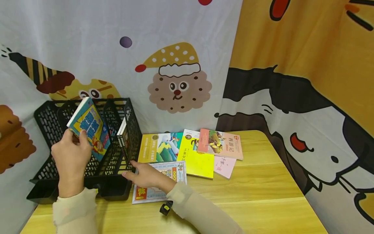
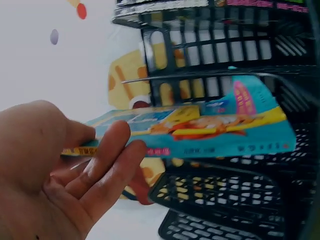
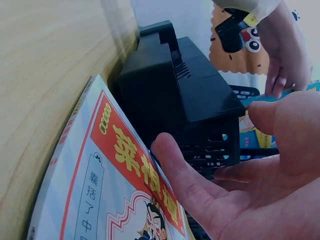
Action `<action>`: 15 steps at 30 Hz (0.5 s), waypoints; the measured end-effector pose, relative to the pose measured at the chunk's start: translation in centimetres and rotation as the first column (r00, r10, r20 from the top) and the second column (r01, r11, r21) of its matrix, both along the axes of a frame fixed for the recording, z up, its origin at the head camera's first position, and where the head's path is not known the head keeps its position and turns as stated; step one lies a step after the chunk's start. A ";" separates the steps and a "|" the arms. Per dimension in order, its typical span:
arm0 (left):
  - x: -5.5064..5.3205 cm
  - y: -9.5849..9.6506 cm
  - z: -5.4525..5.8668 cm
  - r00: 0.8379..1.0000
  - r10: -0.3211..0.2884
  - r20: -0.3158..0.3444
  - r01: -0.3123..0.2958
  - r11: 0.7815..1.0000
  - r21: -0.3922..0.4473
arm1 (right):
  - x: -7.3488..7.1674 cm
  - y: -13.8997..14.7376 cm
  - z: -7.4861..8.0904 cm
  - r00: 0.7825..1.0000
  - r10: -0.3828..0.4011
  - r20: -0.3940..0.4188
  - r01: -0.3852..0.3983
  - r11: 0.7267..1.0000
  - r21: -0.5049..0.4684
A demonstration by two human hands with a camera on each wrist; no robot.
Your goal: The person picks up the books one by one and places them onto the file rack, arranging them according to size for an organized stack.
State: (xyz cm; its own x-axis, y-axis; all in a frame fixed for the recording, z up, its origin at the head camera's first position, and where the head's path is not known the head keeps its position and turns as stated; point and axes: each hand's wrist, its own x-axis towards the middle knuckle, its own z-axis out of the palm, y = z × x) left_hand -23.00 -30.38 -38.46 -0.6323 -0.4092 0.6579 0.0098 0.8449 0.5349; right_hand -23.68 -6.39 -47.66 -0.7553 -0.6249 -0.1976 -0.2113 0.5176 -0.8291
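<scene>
My left hand (image 1: 71,151) pinches a blue paperback book (image 1: 93,128) near its lower left corner, thumb on the cover. The book leans at a slant in a middle compartment of the black file rack (image 1: 109,186). In the left wrist view, the book (image 2: 225,131) lies between the rack's slatted dividers (image 2: 215,192). My right hand (image 1: 149,175) is at the rack's front right corner, its fingers spread and fairly straight along the outer wall. Under it lies a white and red book (image 1: 157,196), its red title panel (image 3: 135,160) facing up in the right wrist view.
A few thin books (image 1: 124,135) stand in the rack's right compartment. To the right on the wooden table (image 1: 257,191) lie a green and yellow book (image 1: 159,148), a bright yellow book (image 1: 195,162), a pink one (image 1: 225,165) and a salmon one (image 1: 220,143). Behind hangs a printed curtain (image 1: 175,26).
</scene>
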 end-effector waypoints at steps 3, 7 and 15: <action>0.6 -0.3 0.5 1.000 -0.010 0.013 0.009 0.999 0.033 | 0.0 -0.1 0.0 1.000 -0.002 0.004 0.002 1.000 -0.003; 1.4 -0.4 1.3 0.997 -0.032 0.073 0.022 0.991 0.135 | 0.0 -0.1 0.0 1.000 0.000 0.012 0.000 1.000 -0.006; 1.8 -0.2 1.9 0.990 -0.067 0.125 0.041 0.980 0.196 | 0.1 -0.1 0.2 1.000 0.003 0.022 -0.003 1.000 -0.006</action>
State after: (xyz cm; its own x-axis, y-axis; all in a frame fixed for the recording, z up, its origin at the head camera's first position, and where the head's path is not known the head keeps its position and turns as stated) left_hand -21.23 -30.63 -36.59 -0.7318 -0.4831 0.4807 -0.0277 0.7259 0.6872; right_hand -23.61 -6.49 -47.49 -0.7488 -0.6285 -0.2104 -0.1950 0.5123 -0.8364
